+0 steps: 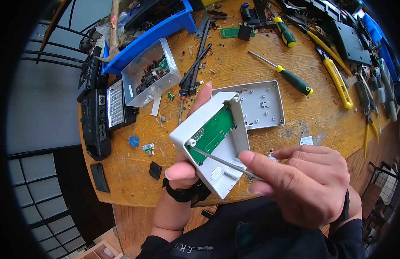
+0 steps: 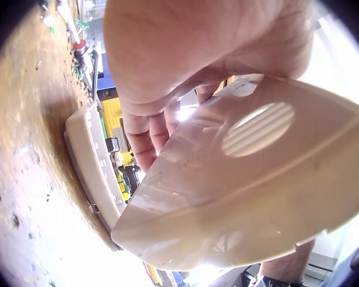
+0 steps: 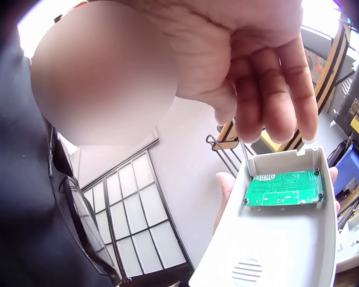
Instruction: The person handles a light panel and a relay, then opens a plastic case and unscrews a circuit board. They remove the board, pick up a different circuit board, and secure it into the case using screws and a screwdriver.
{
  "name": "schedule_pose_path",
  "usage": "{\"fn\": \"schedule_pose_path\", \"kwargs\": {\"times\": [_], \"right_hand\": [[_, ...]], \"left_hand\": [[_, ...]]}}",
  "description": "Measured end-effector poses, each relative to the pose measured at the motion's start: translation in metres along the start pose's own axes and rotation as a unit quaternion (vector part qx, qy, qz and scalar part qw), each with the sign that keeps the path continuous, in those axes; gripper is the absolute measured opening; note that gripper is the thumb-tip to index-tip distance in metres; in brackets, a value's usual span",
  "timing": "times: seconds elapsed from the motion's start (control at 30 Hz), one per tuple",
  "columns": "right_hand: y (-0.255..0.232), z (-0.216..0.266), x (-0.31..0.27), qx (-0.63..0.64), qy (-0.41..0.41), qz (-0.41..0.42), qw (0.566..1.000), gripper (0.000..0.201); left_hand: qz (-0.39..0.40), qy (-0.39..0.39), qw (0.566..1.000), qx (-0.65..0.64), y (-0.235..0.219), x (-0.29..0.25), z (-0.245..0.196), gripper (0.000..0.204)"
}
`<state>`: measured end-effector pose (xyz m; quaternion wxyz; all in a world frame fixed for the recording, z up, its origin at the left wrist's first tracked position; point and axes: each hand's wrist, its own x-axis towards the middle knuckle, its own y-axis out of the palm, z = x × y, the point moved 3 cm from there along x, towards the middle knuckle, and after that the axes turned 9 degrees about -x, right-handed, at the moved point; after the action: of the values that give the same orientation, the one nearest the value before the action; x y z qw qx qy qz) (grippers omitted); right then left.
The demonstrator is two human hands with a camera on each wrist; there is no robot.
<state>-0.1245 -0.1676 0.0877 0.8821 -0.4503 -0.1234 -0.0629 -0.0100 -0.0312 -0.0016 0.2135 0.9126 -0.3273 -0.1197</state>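
Note:
My left hand (image 1: pixel 181 172) grips a white plastic housing (image 1: pixel 241 125) from its far side, thumb at the near edge and fingers behind. Its hollow inside tilts up and shows a green circuit board (image 1: pixel 219 125) with black posts at the corners. My right hand (image 1: pixel 310 185) pinches a slim metal tool (image 1: pixel 225 163), its back end hidden in the fingers. The tool's tip is at the board's near left corner, beside a white screw post. In the left wrist view, the housing's slotted outer face (image 2: pixel 260 128) lies under the left palm. Right fingers (image 3: pixel 275 113) curl above the housing in the right wrist view.
A matching white cover (image 1: pixel 266 103) lies behind the housing. Farther back are a green-and-yellow screwdriver (image 1: pixel 294 82), a yellow utility knife (image 1: pixel 338 82) and pliers (image 1: pixel 370 116). On the left, a clear bin (image 1: pixel 135 95) of parts stands beside a blue tray (image 1: pixel 148 32). Small scraps litter the wooden table (image 1: pixel 131 181).

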Motion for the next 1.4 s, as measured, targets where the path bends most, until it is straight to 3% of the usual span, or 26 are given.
{"fn": "schedule_pose_path", "kwargs": {"times": [0.07, 0.17, 0.23, 0.37, 0.47, 0.5, 0.6, 0.67, 0.73, 0.9, 1.0, 1.13, 1.23, 1.27, 1.33, 1.4], "right_hand": [[0.005, -0.004, 0.000, 0.022, 0.025, -0.012, 0.999, 0.031], [0.004, -0.005, 0.002, 0.048, -0.007, -0.111, 0.993, 0.029], [0.000, -0.003, 0.004, 0.065, -0.008, -0.104, 0.992, 0.029], [0.005, -0.003, 0.004, 0.024, -0.019, -0.091, 0.995, 0.027], [0.011, 0.000, 0.003, 0.019, -0.048, -0.116, 0.992, 0.024], [0.014, 0.001, 0.002, 0.085, -0.007, -0.156, 0.984, 0.023], [0.006, -0.003, 0.004, 0.057, 0.006, -0.098, 0.994, 0.024], [0.004, 0.000, 0.001, -0.007, -0.074, -0.097, 0.993, 0.031], [-0.002, 0.004, 0.002, -0.010, -0.061, -0.062, 0.996, 0.036], [0.004, -0.003, -0.002, 0.073, -0.043, -0.084, 0.993, 0.034], [0.002, 0.000, 0.000, 0.125, -0.029, -0.072, 0.989, 0.034], [0.002, 0.006, -0.002, 0.127, -0.022, -0.074, 0.989, 0.036], [0.000, 0.009, -0.002, 0.099, -0.022, -0.005, 0.995, 0.037], [0.001, 0.008, -0.002, 0.099, -0.022, -0.006, 0.995, 0.037], [0.004, 0.002, -0.004, 0.198, 0.004, -0.001, 0.980, 0.037], [0.006, -0.003, -0.004, 0.248, 0.010, 0.001, 0.969, 0.037]], "left_hand": [[-0.008, -0.027, 1.000, 0.000, -0.002, 0.001, 0.001, 0.155], [0.019, -0.021, 1.000, 0.002, 0.000, -0.001, 0.004, 0.155], [0.012, 0.023, 1.000, -0.008, 0.005, -0.002, 0.007, 0.148], [0.026, 0.016, 0.999, 0.020, 0.003, -0.001, 0.001, 0.147], [-0.005, -0.018, 0.999, 0.030, 0.005, -0.001, -0.001, 0.148], [-0.002, -0.016, 1.000, 0.026, 0.004, -0.001, -0.001, 0.149], [0.008, 0.007, 1.000, 0.011, 0.004, -0.001, 0.003, 0.149], [-0.003, 0.029, 1.000, -0.008, 0.004, -0.002, 0.004, 0.149], [-0.007, 0.026, 1.000, 0.008, 0.005, -0.002, 0.002, 0.150], [0.002, 0.027, 0.999, 0.023, 0.000, -0.002, 0.005, 0.149], [0.012, 0.093, 0.996, 0.002, -0.006, -0.002, 0.008, 0.149], [-0.026, 0.087, 0.995, 0.052, -0.005, -0.005, 0.012, 0.145], [-0.004, 0.134, 0.991, -0.002, -0.013, -0.005, 0.015, 0.142], [0.033, 0.107, 0.993, 0.026, -0.016, -0.005, 0.013, 0.144], [0.070, 0.079, 0.993, 0.054, -0.012, -0.005, 0.014, 0.145], [0.014, 0.110, 0.994, 0.008, -0.006, -0.005, 0.015, 0.142]]}}
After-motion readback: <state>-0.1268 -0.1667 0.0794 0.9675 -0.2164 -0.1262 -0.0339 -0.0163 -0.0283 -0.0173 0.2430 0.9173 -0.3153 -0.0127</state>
